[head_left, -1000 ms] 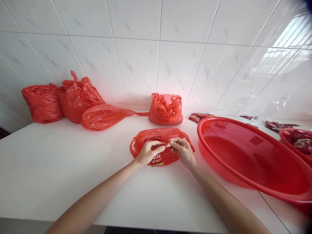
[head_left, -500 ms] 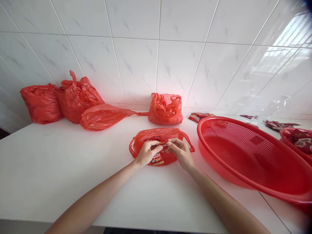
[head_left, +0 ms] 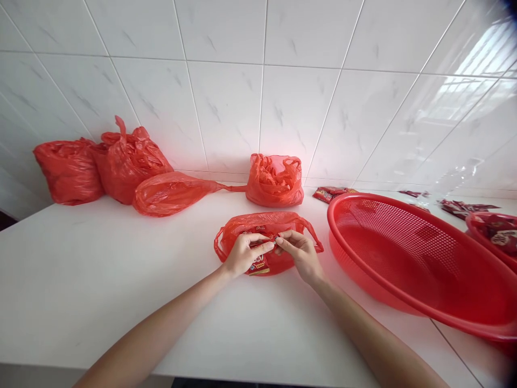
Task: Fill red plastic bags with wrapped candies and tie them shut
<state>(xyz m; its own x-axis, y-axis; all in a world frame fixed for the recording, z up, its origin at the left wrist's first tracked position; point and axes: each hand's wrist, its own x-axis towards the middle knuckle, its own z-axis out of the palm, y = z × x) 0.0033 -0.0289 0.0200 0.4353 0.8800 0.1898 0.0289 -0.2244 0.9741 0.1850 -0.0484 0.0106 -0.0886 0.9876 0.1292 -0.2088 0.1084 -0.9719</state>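
Note:
A red plastic bag point(head_left: 278, 216) lies spread with its mouth open on the white counter. Above it my left hand point(head_left: 244, 254) and my right hand point(head_left: 299, 253) meet, thumbs and fingertips pinched together. Between them is a small red packet point(head_left: 271, 238), mostly covered by the fingers. Both hands grip it, one at each end. Inside the bag, under my left hand, rests a red printed snack packet point(head_left: 259, 265) with gold along its lower edge. More red packets show faintly behind the fingers.
A large red plastic basket point(head_left: 404, 269) stands tilted at my right. Stuffed red bags point(head_left: 274, 186) point(head_left: 131, 161) stand along the tiled wall, with a loose red bag point(head_left: 172, 194) between. Red packets point(head_left: 331, 193) lie behind the basket; a second container point(head_left: 476, 218) of packets is far right.
My fingertips have shifted slightly on the small packet, and less of its printed face shows now. The bag and everything around it stay put.

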